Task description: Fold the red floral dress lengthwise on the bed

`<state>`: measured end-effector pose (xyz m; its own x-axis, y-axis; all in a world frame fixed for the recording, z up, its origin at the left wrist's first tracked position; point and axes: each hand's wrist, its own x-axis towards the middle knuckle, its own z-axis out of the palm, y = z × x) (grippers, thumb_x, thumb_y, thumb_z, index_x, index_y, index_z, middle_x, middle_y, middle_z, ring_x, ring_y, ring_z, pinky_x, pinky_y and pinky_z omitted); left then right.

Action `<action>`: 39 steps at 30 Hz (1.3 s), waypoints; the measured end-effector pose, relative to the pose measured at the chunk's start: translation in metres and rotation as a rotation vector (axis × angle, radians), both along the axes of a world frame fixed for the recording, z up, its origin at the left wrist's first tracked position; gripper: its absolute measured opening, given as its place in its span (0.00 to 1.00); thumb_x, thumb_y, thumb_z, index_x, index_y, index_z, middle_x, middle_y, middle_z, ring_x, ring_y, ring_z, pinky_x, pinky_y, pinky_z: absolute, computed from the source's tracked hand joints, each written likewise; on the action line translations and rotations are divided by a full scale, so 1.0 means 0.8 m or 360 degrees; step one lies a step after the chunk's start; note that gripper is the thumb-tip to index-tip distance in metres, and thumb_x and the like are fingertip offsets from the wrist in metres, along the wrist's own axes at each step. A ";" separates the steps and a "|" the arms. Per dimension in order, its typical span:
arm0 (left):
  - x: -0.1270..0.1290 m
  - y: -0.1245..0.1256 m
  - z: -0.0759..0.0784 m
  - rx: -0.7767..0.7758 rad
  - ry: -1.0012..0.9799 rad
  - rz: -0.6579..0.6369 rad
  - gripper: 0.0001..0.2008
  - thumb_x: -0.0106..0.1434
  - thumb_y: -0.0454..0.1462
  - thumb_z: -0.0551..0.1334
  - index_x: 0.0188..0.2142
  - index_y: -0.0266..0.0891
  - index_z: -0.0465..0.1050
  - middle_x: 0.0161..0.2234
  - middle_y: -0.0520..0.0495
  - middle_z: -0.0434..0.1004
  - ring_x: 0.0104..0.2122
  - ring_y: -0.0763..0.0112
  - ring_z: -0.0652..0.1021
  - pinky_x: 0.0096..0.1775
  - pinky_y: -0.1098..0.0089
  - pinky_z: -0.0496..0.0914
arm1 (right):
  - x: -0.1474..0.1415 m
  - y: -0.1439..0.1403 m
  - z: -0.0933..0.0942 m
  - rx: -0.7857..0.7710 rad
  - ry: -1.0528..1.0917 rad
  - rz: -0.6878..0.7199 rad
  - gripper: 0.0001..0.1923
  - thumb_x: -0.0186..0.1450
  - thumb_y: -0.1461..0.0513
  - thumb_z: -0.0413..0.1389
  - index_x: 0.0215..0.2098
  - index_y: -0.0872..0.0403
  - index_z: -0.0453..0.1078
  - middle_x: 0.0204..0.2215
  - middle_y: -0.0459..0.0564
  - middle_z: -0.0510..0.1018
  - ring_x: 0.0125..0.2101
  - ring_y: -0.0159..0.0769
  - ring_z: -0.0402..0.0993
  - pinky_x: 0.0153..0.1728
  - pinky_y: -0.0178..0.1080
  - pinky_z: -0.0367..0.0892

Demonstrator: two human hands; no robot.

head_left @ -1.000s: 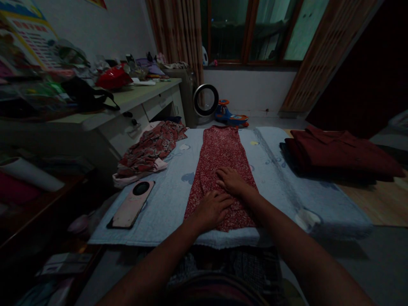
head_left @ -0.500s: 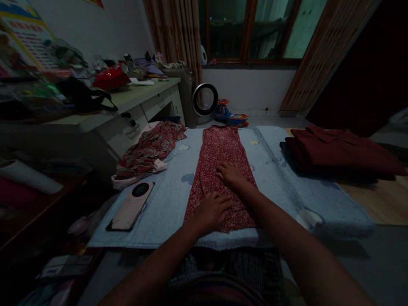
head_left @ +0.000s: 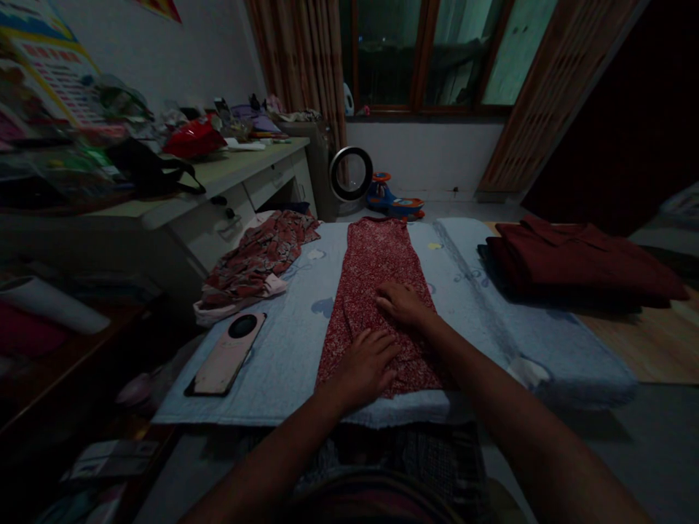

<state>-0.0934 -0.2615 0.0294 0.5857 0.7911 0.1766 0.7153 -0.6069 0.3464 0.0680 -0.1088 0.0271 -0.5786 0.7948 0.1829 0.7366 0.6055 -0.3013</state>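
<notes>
The red patterned garment (head_left: 376,291) is laid lengthwise down the middle of the pale blue blanket (head_left: 284,349), its near hem at the blanket's front edge. It is pressed flat by both hands. The left hand (head_left: 363,364) is laid palm down near the hem, fingers spread and gripping nothing. The right hand (head_left: 401,302) is laid just beyond it, also flat and open on the cloth.

Smoothing would best be done with flat palms and even pressure, stroked from the centre line outward, so that creases are pushed to the edges and the cloth is not dragged off the blanket; that is a judgement.

Counted near to far: two hands, one phone (head_left: 226,354) lying on the blanket's left part, one spread red garment, one crumpled floral garment (head_left: 256,262) at the left edge, one stack of folded dark red clothes (head_left: 579,258) on the right, one ring-shaped fan (head_left: 351,173) and one ride-on toy (head_left: 393,198) on the floor beyond.
</notes>
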 end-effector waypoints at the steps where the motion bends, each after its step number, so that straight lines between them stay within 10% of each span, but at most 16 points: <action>1: 0.000 0.000 -0.002 0.0002 -0.0019 -0.0007 0.21 0.67 0.38 0.61 0.60 0.44 0.66 0.63 0.47 0.66 0.64 0.58 0.63 0.65 0.52 0.53 | 0.001 -0.009 -0.002 0.0030 -0.0025 -0.0002 0.20 0.73 0.53 0.49 0.58 0.53 0.67 0.59 0.57 0.71 0.59 0.45 0.64 0.61 0.54 0.52; 11: 0.000 0.000 -0.002 -0.0022 0.0000 -0.0011 0.23 0.67 0.38 0.60 0.61 0.42 0.65 0.63 0.45 0.67 0.63 0.59 0.65 0.64 0.55 0.57 | -0.006 -0.022 -0.012 0.0106 -0.0333 -0.0030 0.31 0.73 0.47 0.44 0.68 0.54 0.56 0.69 0.59 0.55 0.67 0.51 0.50 0.64 0.59 0.46; 33: -0.002 -0.001 -0.002 -0.0052 0.0046 -0.0009 0.24 0.68 0.37 0.58 0.63 0.43 0.63 0.66 0.44 0.63 0.66 0.62 0.62 0.65 0.54 0.55 | -0.007 0.042 -0.010 0.0061 0.0018 -0.0238 0.16 0.70 0.63 0.50 0.54 0.56 0.70 0.54 0.60 0.73 0.54 0.47 0.67 0.55 0.48 0.60; 39: 0.000 -0.001 0.003 -0.0112 0.0053 0.0003 0.25 0.67 0.37 0.58 0.63 0.43 0.62 0.66 0.44 0.62 0.66 0.59 0.62 0.65 0.51 0.56 | 0.018 0.014 -0.004 0.0020 0.0109 -0.0115 0.16 0.70 0.64 0.51 0.55 0.56 0.68 0.52 0.55 0.74 0.52 0.38 0.69 0.54 0.40 0.62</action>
